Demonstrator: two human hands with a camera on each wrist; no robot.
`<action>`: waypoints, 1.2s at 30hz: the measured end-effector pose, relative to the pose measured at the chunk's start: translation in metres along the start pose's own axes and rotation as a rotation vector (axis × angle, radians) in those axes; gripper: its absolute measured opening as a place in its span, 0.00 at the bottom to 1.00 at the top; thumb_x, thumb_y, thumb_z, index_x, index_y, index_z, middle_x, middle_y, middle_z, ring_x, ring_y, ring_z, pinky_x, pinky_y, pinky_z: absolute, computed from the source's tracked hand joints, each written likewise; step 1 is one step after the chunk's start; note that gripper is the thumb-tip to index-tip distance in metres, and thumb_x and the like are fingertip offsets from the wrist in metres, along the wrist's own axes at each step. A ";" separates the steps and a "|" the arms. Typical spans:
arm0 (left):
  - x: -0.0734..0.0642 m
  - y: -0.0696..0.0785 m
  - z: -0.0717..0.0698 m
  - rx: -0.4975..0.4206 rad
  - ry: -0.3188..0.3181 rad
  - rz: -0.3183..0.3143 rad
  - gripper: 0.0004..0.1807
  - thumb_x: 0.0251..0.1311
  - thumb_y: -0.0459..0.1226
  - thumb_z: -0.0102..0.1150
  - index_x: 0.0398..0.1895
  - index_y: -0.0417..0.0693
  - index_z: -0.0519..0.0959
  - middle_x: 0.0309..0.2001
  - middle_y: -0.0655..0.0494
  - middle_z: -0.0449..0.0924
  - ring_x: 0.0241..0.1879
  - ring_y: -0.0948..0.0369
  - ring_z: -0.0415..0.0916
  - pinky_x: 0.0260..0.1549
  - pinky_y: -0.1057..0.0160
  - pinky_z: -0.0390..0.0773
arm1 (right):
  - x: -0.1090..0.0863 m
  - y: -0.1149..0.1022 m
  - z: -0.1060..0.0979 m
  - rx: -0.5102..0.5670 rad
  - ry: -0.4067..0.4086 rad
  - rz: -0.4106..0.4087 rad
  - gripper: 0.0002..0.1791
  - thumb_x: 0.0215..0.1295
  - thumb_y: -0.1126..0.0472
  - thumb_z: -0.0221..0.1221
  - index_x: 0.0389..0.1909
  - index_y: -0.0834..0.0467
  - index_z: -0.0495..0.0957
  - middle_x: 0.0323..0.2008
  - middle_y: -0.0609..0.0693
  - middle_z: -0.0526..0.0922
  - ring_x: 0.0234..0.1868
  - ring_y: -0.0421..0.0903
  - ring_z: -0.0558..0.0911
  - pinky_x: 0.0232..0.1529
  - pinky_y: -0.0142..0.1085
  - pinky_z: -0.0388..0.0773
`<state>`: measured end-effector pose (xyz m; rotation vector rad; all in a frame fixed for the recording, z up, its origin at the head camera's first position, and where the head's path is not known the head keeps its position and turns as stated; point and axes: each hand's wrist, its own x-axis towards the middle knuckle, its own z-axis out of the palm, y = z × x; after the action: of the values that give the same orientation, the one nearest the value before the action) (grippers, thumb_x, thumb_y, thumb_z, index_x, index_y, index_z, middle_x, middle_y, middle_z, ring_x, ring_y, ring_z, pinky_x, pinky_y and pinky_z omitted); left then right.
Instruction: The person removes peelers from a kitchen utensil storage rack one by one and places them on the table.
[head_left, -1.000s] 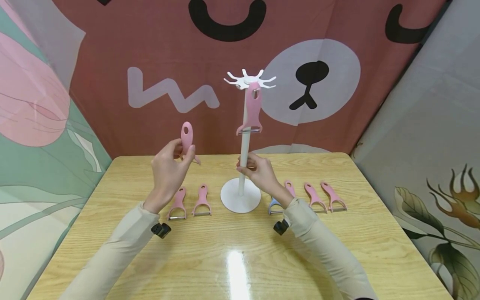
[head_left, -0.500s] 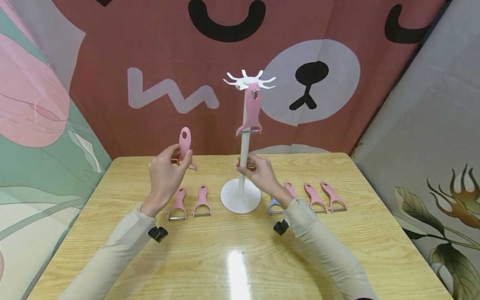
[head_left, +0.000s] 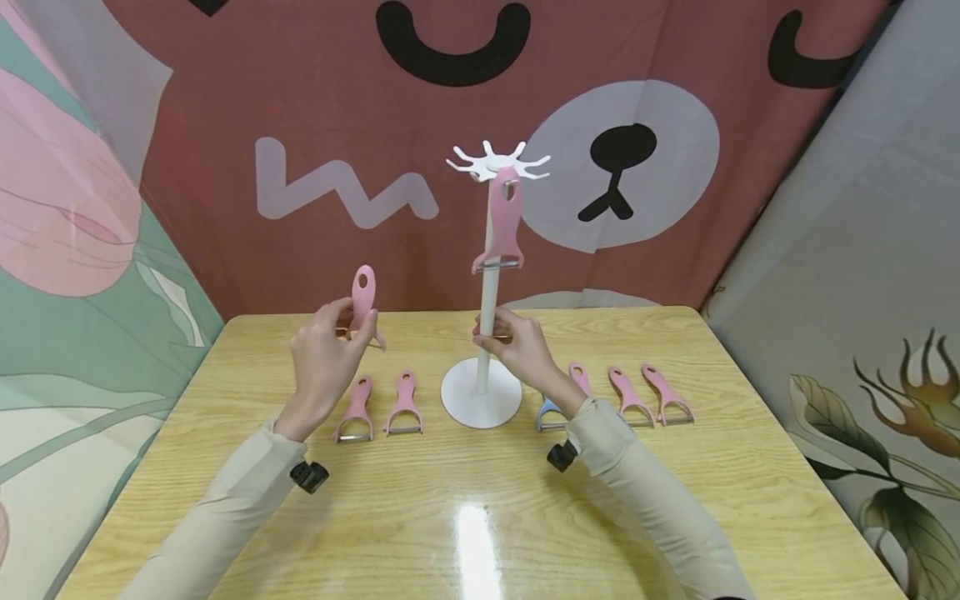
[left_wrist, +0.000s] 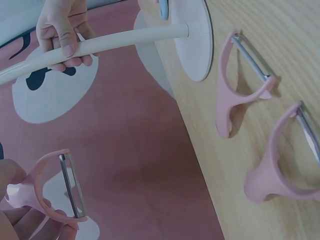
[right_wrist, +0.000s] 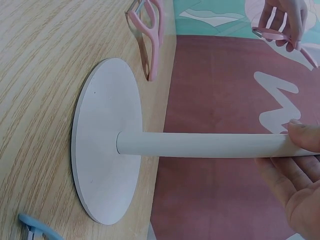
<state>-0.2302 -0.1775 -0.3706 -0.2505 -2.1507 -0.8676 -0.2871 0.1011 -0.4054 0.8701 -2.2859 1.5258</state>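
My left hand pinches a pink peeler upright above the table, its holed handle end up. In the left wrist view that peeler's blade points away from the fingers. My right hand grips the white pole of a stand, thumb in front. A ring of white hooks tops the stand, and one pink peeler hangs from a front hook. The stand's round base rests on the table, as the right wrist view also shows.
Two pink peelers lie left of the base. On its right lie pink peelers and a blue peeler piece, partly behind my right wrist. The wooden table meets a printed cloth at the back.
My left hand has moved left and down with the pink peeler, away from the stand. The right hand stays on the pole, and the hanging peeler has not moved.
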 end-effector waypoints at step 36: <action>-0.017 -0.020 -0.007 0.072 -0.058 -0.075 0.17 0.59 0.40 0.69 0.40 0.32 0.83 0.31 0.42 0.78 0.29 0.47 0.76 0.31 0.46 0.70 | -0.002 -0.031 -0.004 0.000 -0.010 0.001 0.11 0.60 0.75 0.65 0.43 0.70 0.79 0.38 0.64 0.86 0.40 0.56 0.87 0.41 0.42 0.85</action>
<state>-0.2234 -0.1956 -0.3893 -0.1616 -2.2526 -0.8326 -0.2671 0.0975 -0.3814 0.8785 -2.2934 1.5254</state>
